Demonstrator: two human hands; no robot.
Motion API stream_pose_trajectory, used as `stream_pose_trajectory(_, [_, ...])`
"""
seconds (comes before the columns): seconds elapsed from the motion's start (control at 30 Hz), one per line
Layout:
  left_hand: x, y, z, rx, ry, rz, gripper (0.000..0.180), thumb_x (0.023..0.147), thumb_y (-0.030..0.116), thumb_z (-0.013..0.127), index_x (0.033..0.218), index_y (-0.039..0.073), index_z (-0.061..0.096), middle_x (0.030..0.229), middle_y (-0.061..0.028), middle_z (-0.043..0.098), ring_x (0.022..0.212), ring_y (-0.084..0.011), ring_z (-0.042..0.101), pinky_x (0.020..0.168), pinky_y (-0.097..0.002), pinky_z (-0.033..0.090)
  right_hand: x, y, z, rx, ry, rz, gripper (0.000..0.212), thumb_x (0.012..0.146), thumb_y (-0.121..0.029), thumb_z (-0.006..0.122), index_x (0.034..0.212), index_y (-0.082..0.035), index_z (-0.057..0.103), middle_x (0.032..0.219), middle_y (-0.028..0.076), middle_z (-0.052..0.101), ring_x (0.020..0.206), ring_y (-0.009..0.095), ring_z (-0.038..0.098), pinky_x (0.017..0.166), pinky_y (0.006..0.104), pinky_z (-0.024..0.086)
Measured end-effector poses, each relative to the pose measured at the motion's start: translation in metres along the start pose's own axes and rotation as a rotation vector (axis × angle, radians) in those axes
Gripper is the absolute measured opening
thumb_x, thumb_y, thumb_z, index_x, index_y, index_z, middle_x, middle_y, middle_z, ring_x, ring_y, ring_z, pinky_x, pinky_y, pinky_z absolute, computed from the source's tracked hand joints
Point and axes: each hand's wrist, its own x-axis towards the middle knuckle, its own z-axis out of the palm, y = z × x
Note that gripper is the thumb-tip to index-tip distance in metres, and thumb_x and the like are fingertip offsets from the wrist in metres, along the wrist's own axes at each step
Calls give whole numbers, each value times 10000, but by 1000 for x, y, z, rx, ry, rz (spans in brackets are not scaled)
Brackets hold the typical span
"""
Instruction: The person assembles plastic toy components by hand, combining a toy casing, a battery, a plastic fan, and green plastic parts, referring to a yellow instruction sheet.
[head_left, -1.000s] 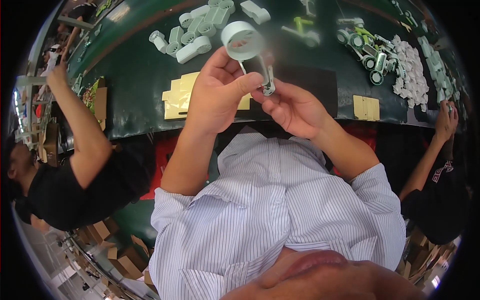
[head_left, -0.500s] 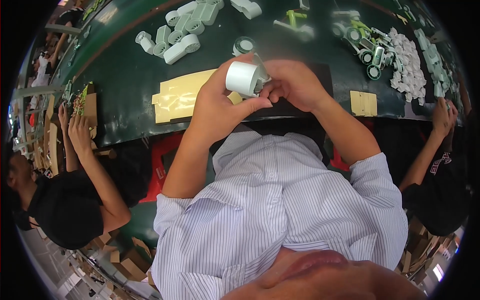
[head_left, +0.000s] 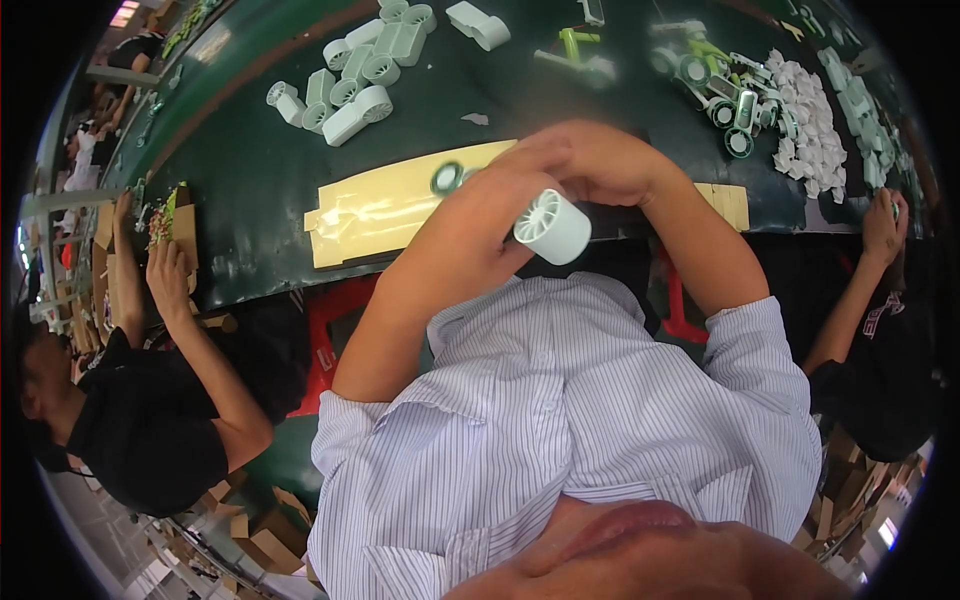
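Both my hands are closed together over the near edge of the green table, around a pale mint plastic housing (head_left: 556, 232). Its drum-shaped end, with a spoked, slotted face, sticks out below my fingers, while the rest is hidden in the grip. My left hand (head_left: 505, 205) wraps it from the left. From the far right, my right hand (head_left: 605, 165) reaches over with its fingers bent; the fingertips are mostly covered. Past the left wrist shows a round part with a dark green ring (head_left: 447, 179); whether it joins the housing I cannot tell.
Yellow sheets (head_left: 365, 215) lie under and beside my hands on the table (head_left: 250, 200). Pale housings (head_left: 375, 70) are grouped far left. At the right are ringed assemblies (head_left: 735, 110) and a heap of white crumpled pieces (head_left: 808, 130). Co-workers' hands (head_left: 168, 275) work on both sides.
My hands have turned the housing and brought it closer to me, so its slotted drum end now faces up and left. The ringed part has shifted from beyond my hands to beside the left wrist.
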Motion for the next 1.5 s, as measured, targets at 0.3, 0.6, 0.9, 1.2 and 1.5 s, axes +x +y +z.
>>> stream_pose_trajectory(0.3, [16,-9,-7,49,-28,273,433,710,-61,672,1124,33,586,1248,-151,571,1192,-350,522,1013,-440,418,9,-16,-11,45,98,265,311,994,-239,425,1091,14,578,929,112,659,722,158,655,547,249,536])
stream_pose_trajectory(0.6, [46,18,-35,-227,-461,297,374,804,8,604,1177,6,590,1122,-129,634,1057,-275,598,912,-358,471,17,-32,-12,-174,-217,449,242,913,-175,596,1077,3,601,914,69,649,666,92,605,505,206,461])
stream_pose_trajectory(0.9, [27,51,-10,-139,-717,363,428,710,-42,628,1129,43,600,1044,-108,581,986,-308,574,808,-389,500,-21,-5,41,170,-210,566,277,959,-202,564,1082,43,602,923,80,659,768,105,626,644,260,523])
stream_pose_trajectory(1.2, [28,51,4,-50,-626,475,365,717,-9,627,1078,48,616,948,-90,596,918,-296,579,873,-420,455,-24,0,34,297,-265,306,314,961,-210,571,1144,44,584,1072,88,651,919,133,636,794,285,528])
stream_pose_trajectory(1.5, [0,25,0,-220,121,237,437,702,-20,723,1114,25,583,1036,-110,626,996,-260,612,857,-353,472,-16,19,17,176,102,41,382,920,-207,631,1236,-15,535,1037,79,629,750,59,570,566,175,447])
